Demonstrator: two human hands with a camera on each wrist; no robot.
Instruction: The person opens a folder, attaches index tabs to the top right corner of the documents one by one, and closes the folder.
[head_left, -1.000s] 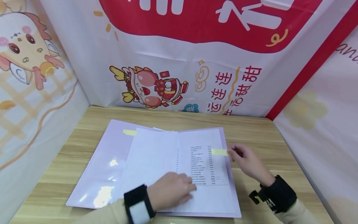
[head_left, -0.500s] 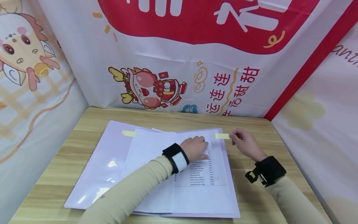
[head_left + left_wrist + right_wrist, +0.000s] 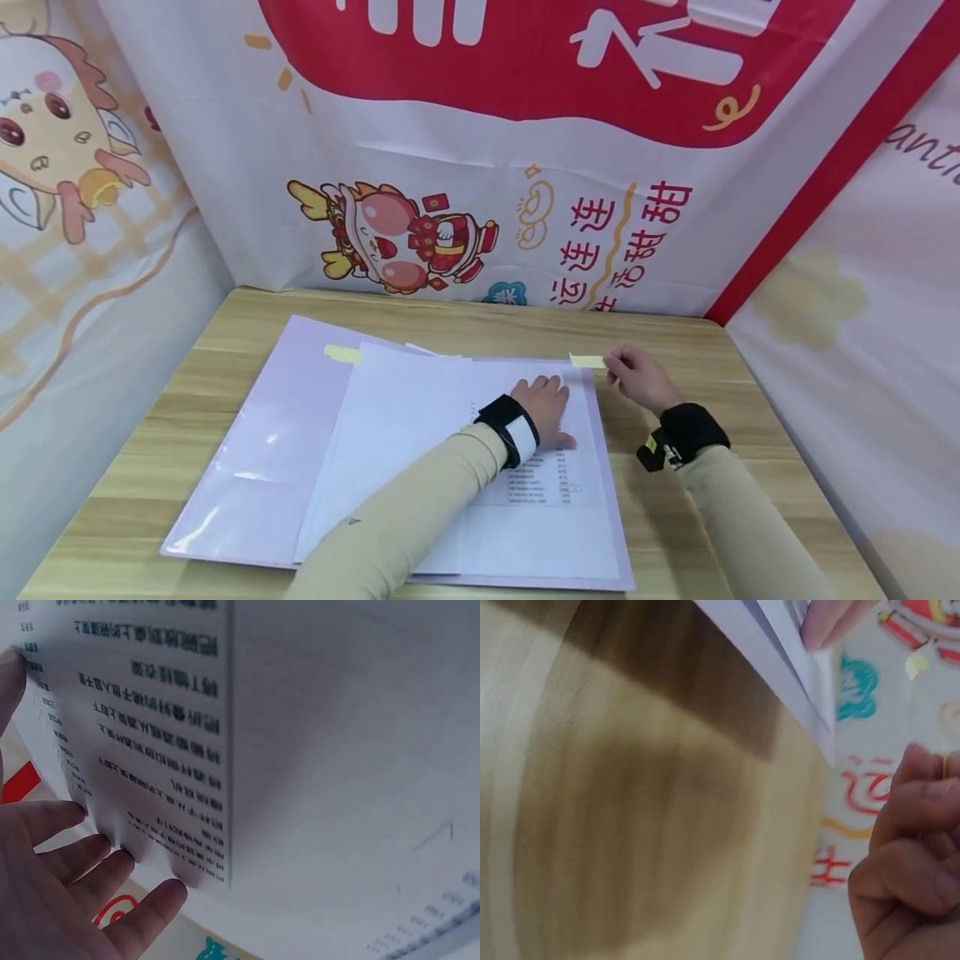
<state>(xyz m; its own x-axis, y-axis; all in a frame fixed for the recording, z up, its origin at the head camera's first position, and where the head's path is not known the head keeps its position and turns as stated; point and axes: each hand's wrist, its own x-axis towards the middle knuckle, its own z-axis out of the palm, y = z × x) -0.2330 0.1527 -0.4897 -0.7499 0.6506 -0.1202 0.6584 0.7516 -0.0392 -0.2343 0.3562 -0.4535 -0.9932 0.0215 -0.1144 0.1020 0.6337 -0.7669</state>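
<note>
A pale purple folder lies spread on the table with white paper sheets on it. The right-hand sheet carries a printed table of small text. My left hand rests on that sheet's upper part with fingers spread, hiding some of the print; its fingertips press the paper in the left wrist view. My right hand pinches the right end of a yellow sticky strip at the folder's upper right corner. The strip's left end overlaps the corner in the head view. In the right wrist view the fingers are curled.
Another yellow sticky strip juts from the left sheet's upper edge. Wooden tabletop surrounds the folder. Printed cloth hangs behind and at both sides of the table. A black camera band wraps the right wrist.
My left hand has moved from the lower middle of the sheets up to the right sheet's upper part. My right hand has carried the yellow sticky strip upward to the folder's top corner.
</note>
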